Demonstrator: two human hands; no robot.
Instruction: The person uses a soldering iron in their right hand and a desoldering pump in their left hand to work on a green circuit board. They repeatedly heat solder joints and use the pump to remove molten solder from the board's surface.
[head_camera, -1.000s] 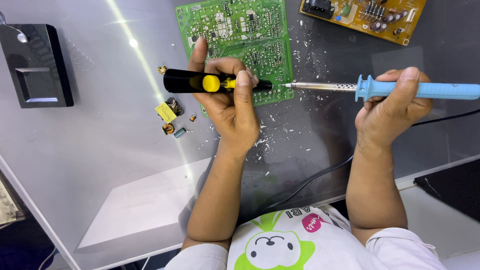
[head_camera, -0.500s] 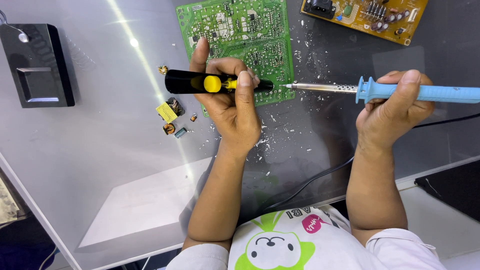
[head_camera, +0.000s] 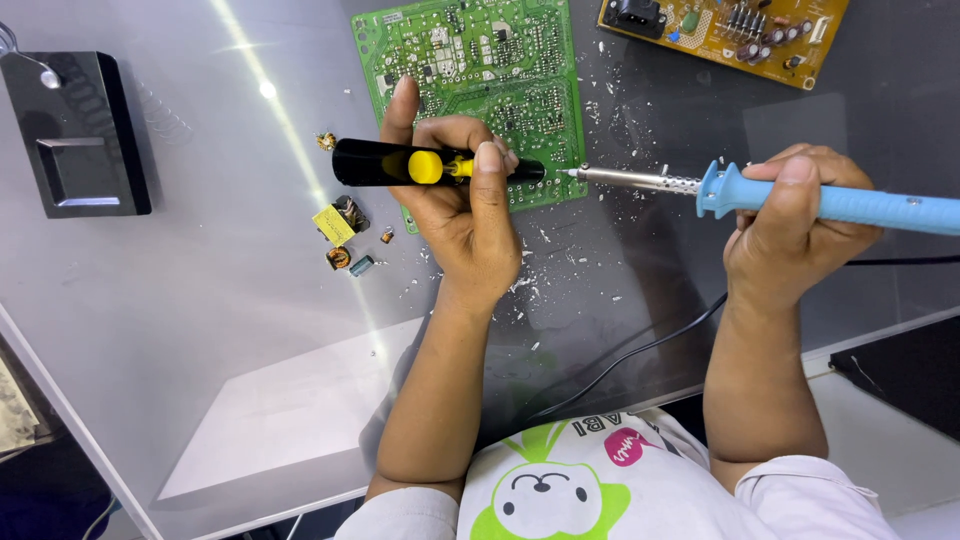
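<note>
Head view: both hands (head_camera: 465, 215) unmoved, desoldering pump (head_camera: 425, 164) still meeting soldering iron (head_camera: 800, 197).

No packages, signs or screens were to be seen. Only small printed markings were found: a white label strip at the top left corner of the green circuit board (head_camera: 470, 70), too small to be made out, and a round pink patch with white lettering on the white shirt (head_camera: 600, 480) at the bottom edge, beside a green cartoon print.
</note>
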